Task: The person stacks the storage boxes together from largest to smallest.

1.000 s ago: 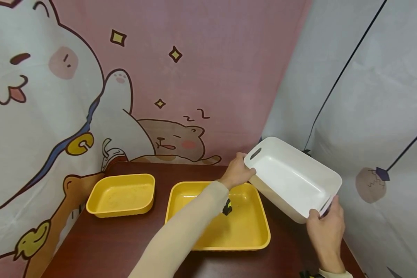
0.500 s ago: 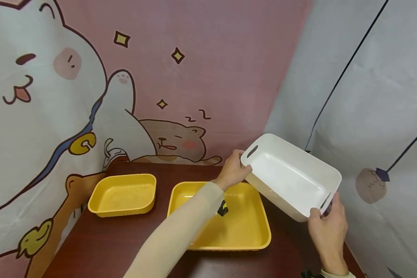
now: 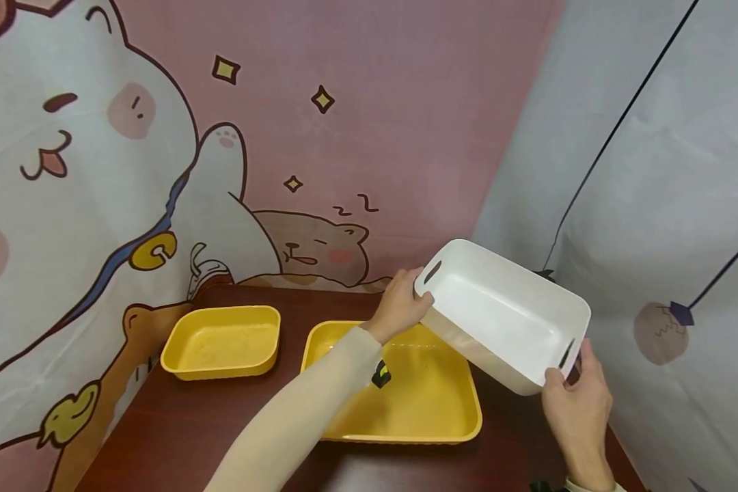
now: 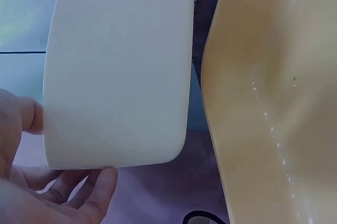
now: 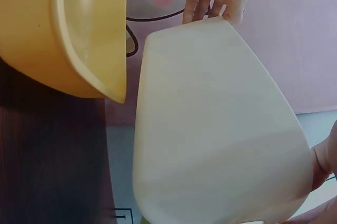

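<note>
A white plastic storage bin [image 3: 498, 301] with an oval handle slot at each end is held up in the air, tilted so its bare inside faces the head camera. My left hand [image 3: 401, 306] grips its far left end, thumb over the rim by the slot. At the near right end my right hand [image 3: 578, 410] grips the other rim, thumb on top. Both wrist views show the bin's smooth outer side, with the left hand's fingers [image 4: 102, 195] curled at its edge. Below the bin and the left forearm stands a large yellow tray [image 3: 424, 389].
A smaller yellow tray [image 3: 221, 342] stands at the left on the dark red-brown table [image 3: 178, 430]. Behind it hangs a pink cloth [image 3: 406, 102] printed with cartoon animals; a pale cloth [image 3: 664, 191] hangs close at the right of the bin.
The white bin, held by both hands, has moved a little to the left, towards the large yellow tray. The head view has turned slightly. Both grips are the same.
</note>
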### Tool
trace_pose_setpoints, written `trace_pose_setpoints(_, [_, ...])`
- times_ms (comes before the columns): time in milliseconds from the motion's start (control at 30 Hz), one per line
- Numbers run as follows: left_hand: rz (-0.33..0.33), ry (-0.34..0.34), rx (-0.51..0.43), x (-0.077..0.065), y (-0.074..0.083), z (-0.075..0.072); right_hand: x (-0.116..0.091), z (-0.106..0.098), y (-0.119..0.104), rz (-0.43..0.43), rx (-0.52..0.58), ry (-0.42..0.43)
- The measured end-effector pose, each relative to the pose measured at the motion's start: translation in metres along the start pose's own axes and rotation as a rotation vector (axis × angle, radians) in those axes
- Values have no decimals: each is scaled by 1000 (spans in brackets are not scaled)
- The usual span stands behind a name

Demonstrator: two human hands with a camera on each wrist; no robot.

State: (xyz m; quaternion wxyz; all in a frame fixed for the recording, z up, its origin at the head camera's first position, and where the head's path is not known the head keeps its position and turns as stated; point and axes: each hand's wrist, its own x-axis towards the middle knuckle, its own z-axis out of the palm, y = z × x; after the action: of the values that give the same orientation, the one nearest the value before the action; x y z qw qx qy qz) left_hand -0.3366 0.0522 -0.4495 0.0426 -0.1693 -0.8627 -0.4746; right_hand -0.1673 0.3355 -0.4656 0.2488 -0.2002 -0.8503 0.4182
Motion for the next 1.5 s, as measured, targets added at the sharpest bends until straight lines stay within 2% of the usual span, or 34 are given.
trace_pose_setpoints(200, [33,33,-13,-9,2,-12,0,-1,-3,28,2,-21])
trace_pose_setpoints(367, [26,37,-23,-18,2,-24,0,-1,-9,35,26,-54])
trace_pose_setpoints(667, [37,55,-48,-39,-13,-45,-2,7,-20,-10,23,-116])
trace_pose_setpoints(867, [12,50,-89,-54,-21,-60,-5,12,-29,-1,14,-170])
trace_pose_setpoints(1000, [1,54,-110,-63,-24,-70,-6,16,-36,-31,23,-183])
trace_pose_setpoints(1267, [-12,66,-138,-78,-35,-83,-8,21,-42,-71,33,-232])
trace_pose_setpoints(1500, [-50,57,-165,-90,-39,-92,-10,23,-43,-95,40,-271])
